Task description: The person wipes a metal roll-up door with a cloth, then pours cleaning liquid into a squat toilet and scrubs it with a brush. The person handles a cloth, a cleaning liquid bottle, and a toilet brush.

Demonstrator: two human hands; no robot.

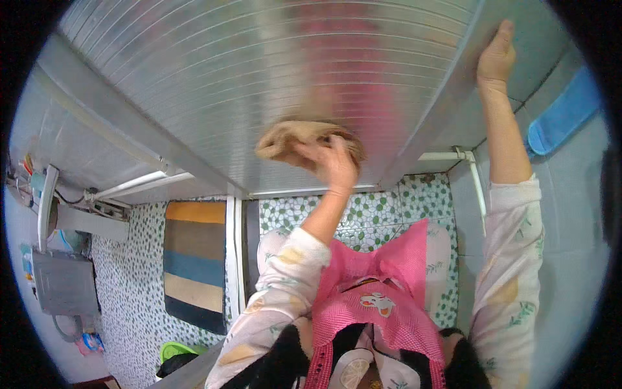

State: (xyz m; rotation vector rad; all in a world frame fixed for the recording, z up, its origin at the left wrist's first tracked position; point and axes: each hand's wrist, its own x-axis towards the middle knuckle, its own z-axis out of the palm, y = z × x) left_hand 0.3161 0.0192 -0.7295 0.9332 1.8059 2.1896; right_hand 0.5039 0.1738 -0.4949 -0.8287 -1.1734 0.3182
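My left hand (333, 163) presses a folded brown cloth (296, 138) against the lower part of a ribbed translucent door panel (218, 102). The fingers lie over the cloth and look slightly blurred. To the right, my right hand (496, 61) is wrapped around the edge of the panel's metal frame (444, 92); some of its fingers are hidden. A pink apron (379, 296) covers my front, and its colour reflects in the panel.
White pipes (437, 156) run low along the wall. A blue brush-like object (563, 116) hangs at right. Left of the white door track (234, 262) lie a striped mat (194, 243), a grey appliance (65, 282) and a green basin (177, 349). Pebble-patterned tiles (131, 291) cover the floor.
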